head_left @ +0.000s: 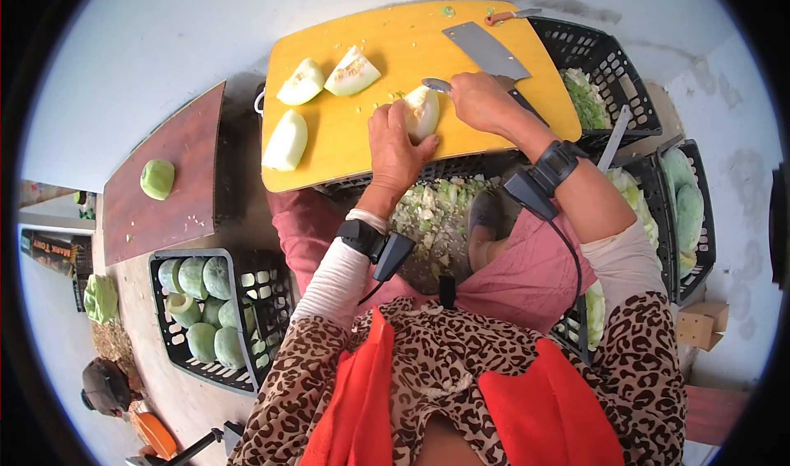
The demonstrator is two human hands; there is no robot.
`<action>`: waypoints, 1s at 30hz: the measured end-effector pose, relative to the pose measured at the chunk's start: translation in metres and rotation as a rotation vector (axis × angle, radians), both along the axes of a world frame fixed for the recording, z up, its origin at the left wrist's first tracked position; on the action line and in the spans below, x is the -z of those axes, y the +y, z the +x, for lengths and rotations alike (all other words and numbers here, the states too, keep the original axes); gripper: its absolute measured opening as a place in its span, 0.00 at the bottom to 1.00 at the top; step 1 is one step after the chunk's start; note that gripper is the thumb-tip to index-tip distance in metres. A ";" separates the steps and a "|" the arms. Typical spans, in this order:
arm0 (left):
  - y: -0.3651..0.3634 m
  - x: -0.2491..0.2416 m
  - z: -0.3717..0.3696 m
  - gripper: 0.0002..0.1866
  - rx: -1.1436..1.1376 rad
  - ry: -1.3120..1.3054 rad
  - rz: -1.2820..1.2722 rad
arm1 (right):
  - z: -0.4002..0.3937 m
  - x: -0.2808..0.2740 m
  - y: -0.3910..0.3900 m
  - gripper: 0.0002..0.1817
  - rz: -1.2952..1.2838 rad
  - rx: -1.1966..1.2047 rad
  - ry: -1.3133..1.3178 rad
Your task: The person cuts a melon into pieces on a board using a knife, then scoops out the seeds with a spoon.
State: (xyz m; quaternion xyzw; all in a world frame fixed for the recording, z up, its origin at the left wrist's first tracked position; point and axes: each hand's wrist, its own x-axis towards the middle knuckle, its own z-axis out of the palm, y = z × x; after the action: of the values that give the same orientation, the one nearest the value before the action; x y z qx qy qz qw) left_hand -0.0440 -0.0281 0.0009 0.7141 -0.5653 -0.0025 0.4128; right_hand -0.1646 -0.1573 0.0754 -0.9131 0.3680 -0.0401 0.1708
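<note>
Leopard-print top, white sleeves, black wristbands

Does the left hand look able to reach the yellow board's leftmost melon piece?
Probably yes: open board lies between the left hand and that piece, though the hand would first leave the wedge it steadies.

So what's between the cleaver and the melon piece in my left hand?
In the head view, your right hand and the spoon-like tool it holds lie between the cleaver and the melon piece in your left hand.

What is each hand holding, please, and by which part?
Left hand: melon piece, by its left side and near end. Right hand: spoon, by its handle end.
</note>
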 end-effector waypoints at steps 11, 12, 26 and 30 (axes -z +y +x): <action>0.000 0.000 0.002 0.38 0.027 0.042 -0.006 | 0.002 0.009 -0.007 0.12 -0.039 -0.065 -0.055; 0.000 0.000 0.002 0.38 0.027 0.050 -0.001 | 0.003 0.005 -0.004 0.12 -0.023 -0.044 -0.036; 0.000 0.000 0.003 0.38 0.040 0.037 0.018 | -0.001 0.008 0.014 0.11 0.020 -0.104 -0.014; 0.000 -0.001 0.001 0.39 0.038 0.048 0.005 | -0.007 0.000 0.026 0.11 -0.054 -0.088 -0.004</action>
State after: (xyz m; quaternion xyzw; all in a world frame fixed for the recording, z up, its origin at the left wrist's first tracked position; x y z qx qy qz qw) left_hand -0.0426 -0.0281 0.0017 0.7039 -0.5689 -0.0289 0.4242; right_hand -0.1721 -0.1312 0.0754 -0.9327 0.3258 -0.0442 0.1482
